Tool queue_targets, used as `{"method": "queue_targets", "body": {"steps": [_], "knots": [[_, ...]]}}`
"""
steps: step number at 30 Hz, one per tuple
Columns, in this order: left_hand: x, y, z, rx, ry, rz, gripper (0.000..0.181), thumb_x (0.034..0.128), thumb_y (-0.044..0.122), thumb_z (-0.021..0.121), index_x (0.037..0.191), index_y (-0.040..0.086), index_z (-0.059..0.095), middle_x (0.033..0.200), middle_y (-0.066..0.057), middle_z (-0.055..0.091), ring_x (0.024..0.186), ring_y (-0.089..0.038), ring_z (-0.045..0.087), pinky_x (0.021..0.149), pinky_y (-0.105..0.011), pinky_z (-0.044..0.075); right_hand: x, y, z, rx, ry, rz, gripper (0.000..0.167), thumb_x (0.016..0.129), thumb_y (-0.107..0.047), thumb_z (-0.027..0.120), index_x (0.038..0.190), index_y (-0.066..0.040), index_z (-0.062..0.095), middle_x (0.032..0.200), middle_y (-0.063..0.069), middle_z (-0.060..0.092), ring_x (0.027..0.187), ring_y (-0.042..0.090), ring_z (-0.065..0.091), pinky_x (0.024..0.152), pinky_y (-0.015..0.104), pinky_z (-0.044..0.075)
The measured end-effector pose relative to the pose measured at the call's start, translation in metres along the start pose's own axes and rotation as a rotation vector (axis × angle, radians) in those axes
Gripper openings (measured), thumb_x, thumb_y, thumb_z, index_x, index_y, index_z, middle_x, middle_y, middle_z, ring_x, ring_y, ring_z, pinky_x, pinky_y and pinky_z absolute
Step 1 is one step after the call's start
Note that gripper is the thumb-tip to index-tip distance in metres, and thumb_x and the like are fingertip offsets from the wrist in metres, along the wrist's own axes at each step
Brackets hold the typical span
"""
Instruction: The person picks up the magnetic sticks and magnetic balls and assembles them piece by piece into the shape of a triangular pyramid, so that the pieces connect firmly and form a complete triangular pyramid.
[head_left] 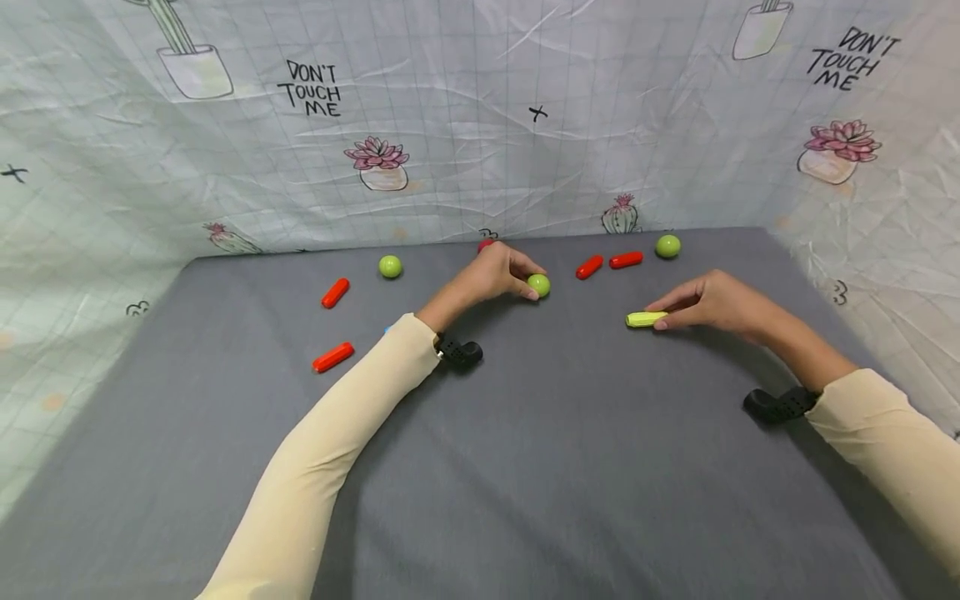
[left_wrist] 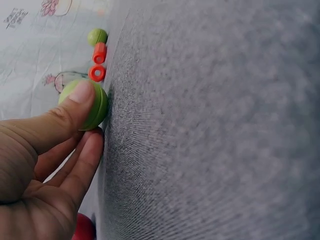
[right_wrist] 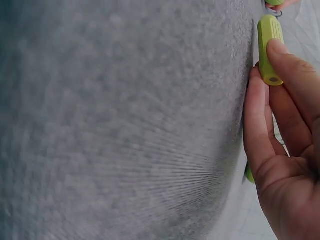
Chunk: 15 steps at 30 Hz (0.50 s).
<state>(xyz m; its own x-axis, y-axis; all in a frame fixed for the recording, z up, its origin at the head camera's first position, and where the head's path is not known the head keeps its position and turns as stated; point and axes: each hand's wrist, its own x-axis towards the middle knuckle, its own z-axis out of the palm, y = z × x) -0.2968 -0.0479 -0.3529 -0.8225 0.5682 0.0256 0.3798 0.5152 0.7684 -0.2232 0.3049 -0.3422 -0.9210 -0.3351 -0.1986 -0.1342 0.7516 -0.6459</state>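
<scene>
Between thumb and fingers, my left hand (head_left: 497,272) pinches a small green ball (head_left: 538,286) just at the grey cloth. The left wrist view shows a seam line round this ball (left_wrist: 97,107), with the thumb over its near side. My right hand (head_left: 720,307) holds a yellow-green ribbed tube (head_left: 645,319) by its right end, low over the cloth. In the right wrist view the thumb lies on the tube (right_wrist: 267,35), and a small hole shows in its near end. Partly behind the left hand sits a red ball (head_left: 486,245).
Two red tubes (head_left: 588,267) and a green ball (head_left: 667,246) lie at the back right of the grey cloth (head_left: 525,467). Another green ball (head_left: 390,267) and two more red tubes (head_left: 333,357) lie left. A blue bit (head_left: 387,330) peeks out by the left sleeve. A printed curtain (head_left: 465,100) hangs behind.
</scene>
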Motion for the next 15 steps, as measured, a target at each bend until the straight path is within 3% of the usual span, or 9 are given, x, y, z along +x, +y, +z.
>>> {"method": "queue_targets", "body": {"steps": [8,15], "knots": [[-0.0011,0.0035,-0.0046,0.058,-0.021,0.050,0.038,0.0824,0.007,0.085,0.119,0.003,0.075,0.113,-0.009,0.075,0.105,-0.017,0.070,0.089,-0.025,0.055,-0.0002,-0.0058,0.0000,-0.002,0.029,0.002,0.036,0.082,-0.035,0.087,0.114,-0.018,0.080,0.115,0.004,0.075,0.108,0.017,0.061,0.079,0.025,0.050],[-0.0088,0.0017,-0.0037,0.019,-0.002,0.079,0.038,0.0828,0.009,0.085,0.119,0.004,0.075,0.115,-0.008,0.075,0.106,-0.016,0.070,0.089,-0.026,0.055,-0.0047,-0.0083,0.0015,-0.004,0.022,-0.011,0.035,0.084,-0.036,0.085,0.114,-0.020,0.080,0.116,0.002,0.075,0.114,0.019,0.062,0.082,0.023,0.050]]}}
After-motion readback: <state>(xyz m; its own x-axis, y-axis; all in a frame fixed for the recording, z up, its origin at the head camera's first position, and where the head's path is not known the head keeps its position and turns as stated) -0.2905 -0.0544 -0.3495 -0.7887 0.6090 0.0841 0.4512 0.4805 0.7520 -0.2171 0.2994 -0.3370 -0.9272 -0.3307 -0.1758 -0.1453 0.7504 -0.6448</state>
